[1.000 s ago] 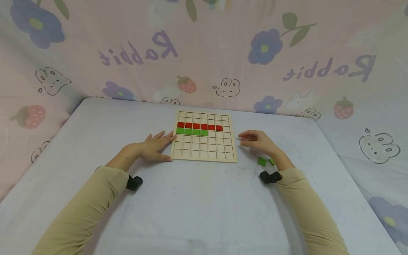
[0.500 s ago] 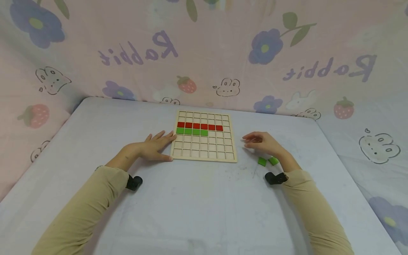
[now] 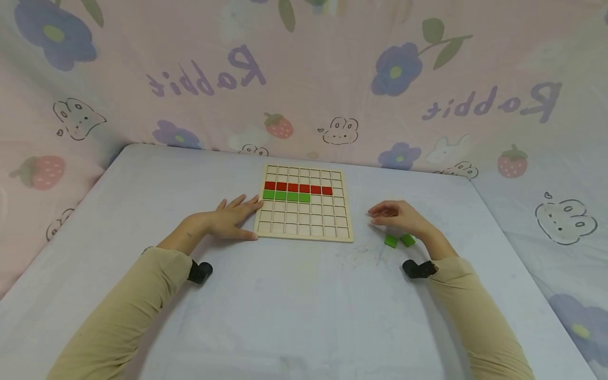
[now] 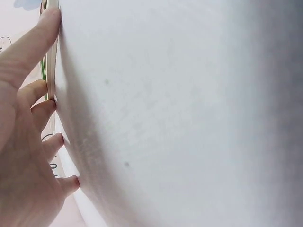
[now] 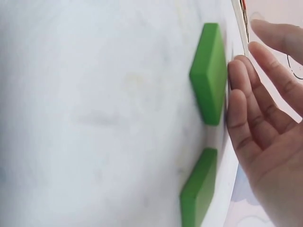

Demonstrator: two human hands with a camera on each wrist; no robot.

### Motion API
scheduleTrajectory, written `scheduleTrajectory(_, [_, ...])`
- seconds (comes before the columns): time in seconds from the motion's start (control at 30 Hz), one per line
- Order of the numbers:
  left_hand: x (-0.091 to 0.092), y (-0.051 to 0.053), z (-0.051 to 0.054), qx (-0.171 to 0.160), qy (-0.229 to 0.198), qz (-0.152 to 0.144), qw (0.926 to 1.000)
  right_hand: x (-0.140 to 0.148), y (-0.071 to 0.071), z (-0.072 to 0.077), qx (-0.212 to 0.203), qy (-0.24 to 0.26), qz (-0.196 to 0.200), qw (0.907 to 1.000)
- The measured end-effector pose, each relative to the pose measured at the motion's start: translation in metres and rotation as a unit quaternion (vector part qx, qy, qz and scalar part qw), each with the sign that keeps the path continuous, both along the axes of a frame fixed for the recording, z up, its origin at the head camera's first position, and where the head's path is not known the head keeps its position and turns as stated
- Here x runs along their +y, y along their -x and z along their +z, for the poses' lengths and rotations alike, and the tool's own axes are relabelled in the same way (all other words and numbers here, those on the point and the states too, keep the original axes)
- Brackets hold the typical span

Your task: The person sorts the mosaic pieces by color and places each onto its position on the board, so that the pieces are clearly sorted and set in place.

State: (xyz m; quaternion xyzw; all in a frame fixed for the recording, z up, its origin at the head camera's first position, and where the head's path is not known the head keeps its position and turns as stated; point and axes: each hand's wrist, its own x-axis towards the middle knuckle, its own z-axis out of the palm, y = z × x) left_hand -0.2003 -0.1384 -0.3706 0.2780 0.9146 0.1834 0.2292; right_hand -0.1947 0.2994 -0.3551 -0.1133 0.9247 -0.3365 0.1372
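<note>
A square wooden grid board [image 3: 304, 232] lies on the table with a row of several red tiles [image 3: 293, 187] and, just below it, a row of several green tiles [image 3: 286, 196] in its cells. My left hand [image 3: 230, 219] is spread flat, with thumb and fingertips touching the board's left edge. To the right of the board, my right hand [image 3: 396, 217] hovers low with loosely bent fingers; in the right wrist view nothing is between thumb and fingers. Two loose green tiles, a nearer-left one [image 3: 390, 241] and a right one [image 3: 407, 240], lie beside that hand, apart from it.
The white-covered table [image 3: 294, 306] extends in front of the board and to both sides. A patterned cloth [image 3: 304, 79] hangs behind it. Black wrist cameras, left [image 3: 200, 273] and right [image 3: 418, 269], sit at the sleeve cuffs.
My right hand has drifted right and slightly toward me, away from the board, uncovering more of the right loose green tile. The left hand and the board stay still.
</note>
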Motion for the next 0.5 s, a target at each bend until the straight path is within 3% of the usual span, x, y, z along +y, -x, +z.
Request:
scheduleTrajectory(0.2, [0.000,0.000,0.000,0.001,-0.001,0.002,1.0000,0.016,0.005,-0.013,0.000,0.013,0.015,0.9998])
scheduleTrajectory(0.5, [-0.001,0.000,0.000,-0.001,-0.003,0.002,1.0000,0.025,0.002,-0.012,-0.026,0.024,0.036,0.9987])
